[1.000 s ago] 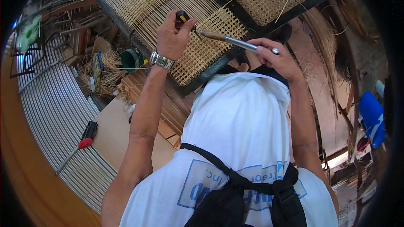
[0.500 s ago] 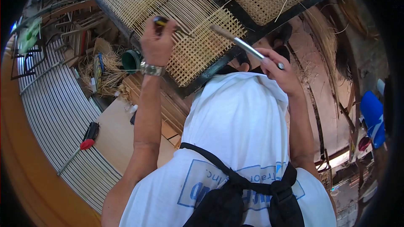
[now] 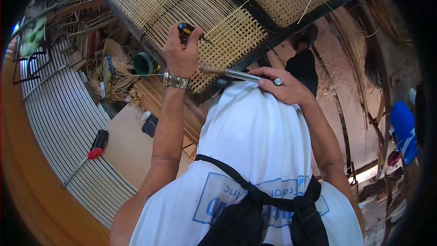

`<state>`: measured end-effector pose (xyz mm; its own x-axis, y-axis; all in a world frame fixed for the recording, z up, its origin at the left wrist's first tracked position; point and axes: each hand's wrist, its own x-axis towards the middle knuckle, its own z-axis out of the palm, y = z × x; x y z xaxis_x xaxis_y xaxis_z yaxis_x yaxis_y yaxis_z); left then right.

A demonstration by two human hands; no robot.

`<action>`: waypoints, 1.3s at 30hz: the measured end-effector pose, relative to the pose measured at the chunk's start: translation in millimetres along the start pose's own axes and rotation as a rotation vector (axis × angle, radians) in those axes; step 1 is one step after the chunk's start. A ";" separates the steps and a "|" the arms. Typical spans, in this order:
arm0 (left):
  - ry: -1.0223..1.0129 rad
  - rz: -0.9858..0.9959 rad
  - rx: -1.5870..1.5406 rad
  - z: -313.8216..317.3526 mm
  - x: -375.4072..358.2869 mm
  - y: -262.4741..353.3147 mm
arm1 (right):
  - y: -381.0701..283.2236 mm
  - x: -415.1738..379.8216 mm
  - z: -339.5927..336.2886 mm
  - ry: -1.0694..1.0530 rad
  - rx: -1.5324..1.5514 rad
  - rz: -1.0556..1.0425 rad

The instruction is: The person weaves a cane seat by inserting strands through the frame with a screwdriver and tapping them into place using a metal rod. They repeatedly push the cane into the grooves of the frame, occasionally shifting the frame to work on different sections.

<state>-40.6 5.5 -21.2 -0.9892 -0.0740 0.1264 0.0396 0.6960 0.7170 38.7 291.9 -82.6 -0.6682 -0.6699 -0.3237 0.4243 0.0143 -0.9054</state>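
Observation:
My left hand [image 3: 181, 59], with a metal watch at the wrist, is closed around a screwdriver-like tool [image 3: 185, 28] with a black and yellow handle. Its thin dark shaft points right, over the woven cane panel [image 3: 236, 34]. Fingers of my right hand [image 3: 287, 85] wrap round a silver metal-handled tool [image 3: 241, 76]. The rough brown end of that tool lies over the panel's near edge, beside my left hand. Pale cane lattice fills the panel's near part, while its middle shows mostly parallel strands. A black frame [image 3: 261, 52] borders the weave.
A second cane panel [image 3: 291, 7] adjoins at upper right, with loose strands across it. Cane scraps [image 3: 120, 70] and a green container [image 3: 143, 64] sit at left. Beyond them is a rack of metal rods [image 3: 59, 105]. A blue object [image 3: 403, 130] is at far right.
My right hand has moved left and slightly nearer my body, swinging the metal tool's brown end toward my left hand. My left hand has shifted a little right, still gripping its tool.

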 end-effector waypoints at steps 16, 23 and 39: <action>-0.052 0.023 0.052 9.5 -7.4 -11.2 | -10.7 0.2 -2.1 0.115 0.145 0.078; 0.042 -0.002 0.124 4.0 -1.2 -8.9 | -11.9 1.6 0.8 0.050 -0.012 -0.093; 0.066 -0.126 0.097 -5.6 9.5 -18.7 | -10.6 13.7 -6.4 0.145 0.154 0.098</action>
<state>-50.0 -12.2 -29.6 -0.9740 -0.2091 0.0867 -0.1008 0.7437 0.6609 21.0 287.4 -79.2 -0.6951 -0.5569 -0.4547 0.5728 -0.0468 -0.8184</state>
